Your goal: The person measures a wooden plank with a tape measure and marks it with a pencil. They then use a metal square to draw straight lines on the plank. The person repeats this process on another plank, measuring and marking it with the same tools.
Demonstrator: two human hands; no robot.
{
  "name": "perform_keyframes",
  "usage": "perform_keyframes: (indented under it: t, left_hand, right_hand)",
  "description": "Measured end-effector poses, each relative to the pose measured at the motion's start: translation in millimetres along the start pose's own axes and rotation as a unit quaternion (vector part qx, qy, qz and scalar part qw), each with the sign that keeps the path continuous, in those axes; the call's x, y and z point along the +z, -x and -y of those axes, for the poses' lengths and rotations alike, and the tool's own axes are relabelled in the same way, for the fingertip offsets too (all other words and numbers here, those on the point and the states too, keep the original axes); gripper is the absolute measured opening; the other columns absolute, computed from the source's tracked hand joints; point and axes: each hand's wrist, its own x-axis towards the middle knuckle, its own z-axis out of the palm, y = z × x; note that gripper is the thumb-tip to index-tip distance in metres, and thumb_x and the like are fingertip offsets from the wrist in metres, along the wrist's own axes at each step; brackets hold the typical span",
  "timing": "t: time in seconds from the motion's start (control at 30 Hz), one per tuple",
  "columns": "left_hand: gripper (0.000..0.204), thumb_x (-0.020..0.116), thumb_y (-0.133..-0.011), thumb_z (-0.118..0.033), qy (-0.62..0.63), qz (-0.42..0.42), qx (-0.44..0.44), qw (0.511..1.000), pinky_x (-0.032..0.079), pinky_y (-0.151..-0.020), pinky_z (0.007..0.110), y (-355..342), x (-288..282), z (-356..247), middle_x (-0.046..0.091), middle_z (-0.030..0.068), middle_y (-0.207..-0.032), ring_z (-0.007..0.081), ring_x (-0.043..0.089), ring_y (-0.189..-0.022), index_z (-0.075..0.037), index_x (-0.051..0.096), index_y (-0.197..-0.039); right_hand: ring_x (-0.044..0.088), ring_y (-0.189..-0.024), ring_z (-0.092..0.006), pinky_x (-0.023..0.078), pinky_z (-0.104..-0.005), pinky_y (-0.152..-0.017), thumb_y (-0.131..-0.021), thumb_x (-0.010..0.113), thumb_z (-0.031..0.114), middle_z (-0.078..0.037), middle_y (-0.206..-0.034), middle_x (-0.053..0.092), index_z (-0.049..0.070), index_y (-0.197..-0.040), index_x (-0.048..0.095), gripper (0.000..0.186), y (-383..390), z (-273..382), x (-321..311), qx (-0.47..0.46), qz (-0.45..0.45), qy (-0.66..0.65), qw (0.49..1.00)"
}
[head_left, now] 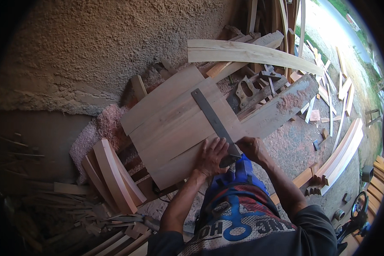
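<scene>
One flat grey metal square (212,116) lies across one pale wooden multi-board panel (166,126), right side. Left hand (213,155) open at square's near end; right hand (251,147) curled just right, can't tell if gripping.

So from where I'm standing, both forearms angle inward, bare below the elbow. The left hand (210,158) is laid palm down, fingers loosely spread and aimed away from the body, wrist pretty straight. The right hand (250,148) is balled up, fingers curled under, can't see inside that grip tbh. Hands are near each other, not touching.
</scene>
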Motion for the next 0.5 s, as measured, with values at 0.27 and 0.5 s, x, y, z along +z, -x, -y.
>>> perform_keyframes:
  t: [0.27, 0.5]
  left_hand:
    - [0.108, 0.074, -0.073, -0.066, -0.012, 0.013, 0.007, 1.000, 0.011, -0.124, 0.063, -4, -1, -1, 0.029, 0.0114, -0.167, 0.0305, 0.022, -0.155, -0.010, 0.037, -0.158]
    - [0.107, 0.069, -0.076, -0.071, -0.008, -0.015, 0.030, 0.999, 0.014, -0.123, 0.062, -31, 8, -9, 0.031, 0.0136, -0.166, 0.0312, 0.026, -0.154, -0.007, 0.038, -0.157]
  right_hand:
    - [0.071, -0.086, -0.0398, 0.054, -0.0449, -0.077, -0.101, 0.056, 0.034, -0.020, -0.089, 0.072, 0.000, -0.103, 0.070, 0.037, 53, -67, 29, 0.102, 0.016, 0.029, 0.994]
    - [0.069, -0.089, -0.0359, 0.052, -0.0445, -0.079, -0.103, 0.053, 0.034, -0.021, -0.094, 0.071, -0.001, -0.109, 0.065, 0.038, 26, -80, 54, 0.141, -0.060, -0.045, 0.987]
